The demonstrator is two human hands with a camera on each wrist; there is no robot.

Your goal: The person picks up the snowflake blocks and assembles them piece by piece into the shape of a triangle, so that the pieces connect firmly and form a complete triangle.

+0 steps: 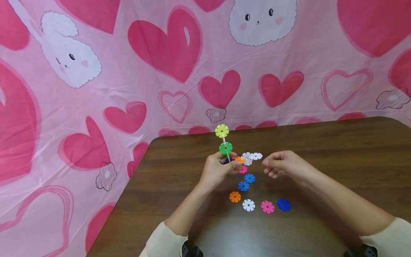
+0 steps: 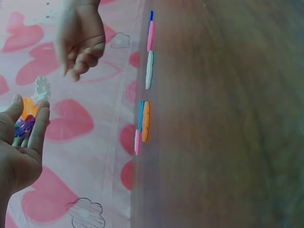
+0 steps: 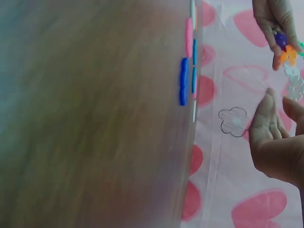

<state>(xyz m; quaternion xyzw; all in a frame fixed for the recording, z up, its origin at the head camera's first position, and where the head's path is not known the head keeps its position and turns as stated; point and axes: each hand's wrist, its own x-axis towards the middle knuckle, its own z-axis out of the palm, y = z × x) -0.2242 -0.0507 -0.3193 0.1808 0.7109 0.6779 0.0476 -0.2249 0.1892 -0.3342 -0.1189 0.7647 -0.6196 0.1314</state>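
My left hand (image 1: pixel 218 169) pinches a chain of joined notched plastic discs between thumb and fingers. A yellow disc (image 1: pixel 222 131) tops the chain, and a green disc (image 1: pixel 226 147) sits lower, with a pale piece seen edge-on between them. Purple (image 2: pixel 25 126), orange (image 3: pixel 288 55) and white discs (image 3: pixel 295 88) extend from the grip toward the right hand. The fingers partly cover the purple disc. My right hand (image 1: pixel 282 164) hovers just right of the white end, apart from it. Its fingers are loosely bent, and no piece shows between them and the thumb.
Loose discs lie on the brown wooden table (image 1: pixel 337 153): pink (image 1: pixel 267 207), dark blue (image 1: pixel 284 205), white (image 1: pixel 248 205), orange (image 1: pixel 235 196), two lighter blue (image 1: pixel 243 186), and another pink (image 1: pixel 243 169) under the chain. A pink heart-patterned cloth (image 1: pixel 250 64) hangs behind.
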